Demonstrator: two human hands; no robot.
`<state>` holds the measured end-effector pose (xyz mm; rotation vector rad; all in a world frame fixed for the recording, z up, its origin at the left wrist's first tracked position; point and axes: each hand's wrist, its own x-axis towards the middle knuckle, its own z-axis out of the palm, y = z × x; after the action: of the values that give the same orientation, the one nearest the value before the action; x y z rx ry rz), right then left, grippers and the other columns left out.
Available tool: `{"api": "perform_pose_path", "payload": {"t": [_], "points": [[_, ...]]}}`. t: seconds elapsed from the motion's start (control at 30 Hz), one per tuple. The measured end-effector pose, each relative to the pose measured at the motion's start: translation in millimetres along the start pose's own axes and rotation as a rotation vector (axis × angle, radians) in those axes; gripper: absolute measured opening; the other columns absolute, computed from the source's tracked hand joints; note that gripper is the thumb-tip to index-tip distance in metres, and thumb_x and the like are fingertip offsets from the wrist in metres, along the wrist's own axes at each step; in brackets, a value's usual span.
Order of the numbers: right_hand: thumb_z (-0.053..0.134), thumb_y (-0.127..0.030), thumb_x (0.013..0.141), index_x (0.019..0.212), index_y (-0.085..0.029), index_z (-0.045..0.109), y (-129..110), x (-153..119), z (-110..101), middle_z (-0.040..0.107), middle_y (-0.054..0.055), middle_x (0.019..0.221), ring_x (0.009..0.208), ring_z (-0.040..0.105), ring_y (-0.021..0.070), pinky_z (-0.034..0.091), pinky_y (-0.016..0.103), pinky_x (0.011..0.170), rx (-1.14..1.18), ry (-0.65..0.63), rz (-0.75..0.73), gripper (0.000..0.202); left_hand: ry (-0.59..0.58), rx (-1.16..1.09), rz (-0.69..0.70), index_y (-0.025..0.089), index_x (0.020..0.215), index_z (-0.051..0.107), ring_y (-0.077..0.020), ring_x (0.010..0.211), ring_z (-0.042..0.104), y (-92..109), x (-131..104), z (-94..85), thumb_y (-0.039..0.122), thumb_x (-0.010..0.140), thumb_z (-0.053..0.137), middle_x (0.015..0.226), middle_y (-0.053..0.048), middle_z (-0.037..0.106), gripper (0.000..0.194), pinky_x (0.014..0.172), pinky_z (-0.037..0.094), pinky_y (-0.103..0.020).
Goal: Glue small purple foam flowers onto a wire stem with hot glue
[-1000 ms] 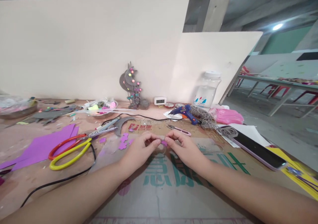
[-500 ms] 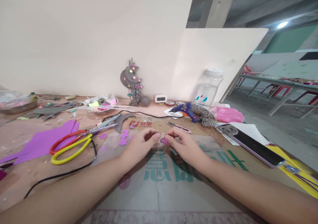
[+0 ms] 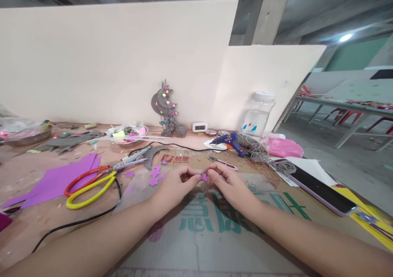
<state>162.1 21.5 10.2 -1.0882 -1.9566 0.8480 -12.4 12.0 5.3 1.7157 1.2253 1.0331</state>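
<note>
Between my two hands is a small purple foam piece (image 3: 204, 178), mostly covered by the fingers. My left hand (image 3: 181, 183) pinches it with thumb and forefinger from the left. From the right, my right hand (image 3: 225, 181) holds its other side, fingers curled closed. Both hands hover over a clear plastic sheet (image 3: 166, 244) on printed cardboard. Several purple flower cut-outs (image 3: 154, 181) lie left of my left hand. Beyond the hands rests a pair of small pink-handled snips (image 3: 225, 163).
Red-and-yellow-handled scissors (image 3: 92, 191) lie left beside purple foam sheets (image 3: 61, 183). A blue glue gun (image 3: 231, 141), grey yarn (image 3: 254, 150) and a phone (image 3: 322, 189) lie right. At the back stand a grey moon ornament (image 3: 166, 109), a small clock (image 3: 199, 127) and a bottle (image 3: 257, 115).
The camera view has tilted up slightly, so the table sits lower. My fingertips have shifted on the purple piece, and my left fingertips are now closer to it.
</note>
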Motion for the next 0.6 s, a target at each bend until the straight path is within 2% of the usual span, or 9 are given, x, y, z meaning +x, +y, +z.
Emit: {"api": "perform_pose_path", "payload": {"t": [0.13,0.33,0.6], "points": [[0.048,-0.039,0.086,0.094,-0.018,0.058,-0.6,-0.9,0.8,0.063,0.004,0.088,0.081,0.057,0.0154,0.043,0.026,0.072,0.054,-0.074,0.014,0.025,0.073,0.015,-0.008,0.016,0.074,0.060,-0.0149,0.070,0.055,-3.6,3.1,-0.9,0.035,0.078,0.053,0.072,-0.001,0.062,0.021,0.066,0.042,-0.025],[0.045,-0.037,0.087,0.074,-0.018,0.057,-1.2,-0.4,0.8,0.057,-0.001,0.068,0.065,0.052,0.0124,0.040,0.024,0.063,-0.008,-0.014,0.015,0.026,0.052,-0.006,0.004,0.015,0.077,0.061,-0.0146,0.070,0.054,-3.9,3.1,-2.1,0.036,0.079,0.053,0.074,-0.001,0.061,0.022,0.066,0.041,-0.025],[0.046,-0.034,0.086,0.071,-0.018,0.055,-0.9,-0.3,2.1,0.054,-0.001,0.065,0.063,0.049,0.0117,0.039,0.024,0.062,-0.017,0.018,0.015,0.024,0.024,-0.043,0.018,0.015,0.079,0.059,-0.0150,0.070,0.053,-9.0,3.4,-3.1,0.039,0.082,0.050,0.072,-0.001,0.059,0.026,0.065,0.040,-0.025]]}}
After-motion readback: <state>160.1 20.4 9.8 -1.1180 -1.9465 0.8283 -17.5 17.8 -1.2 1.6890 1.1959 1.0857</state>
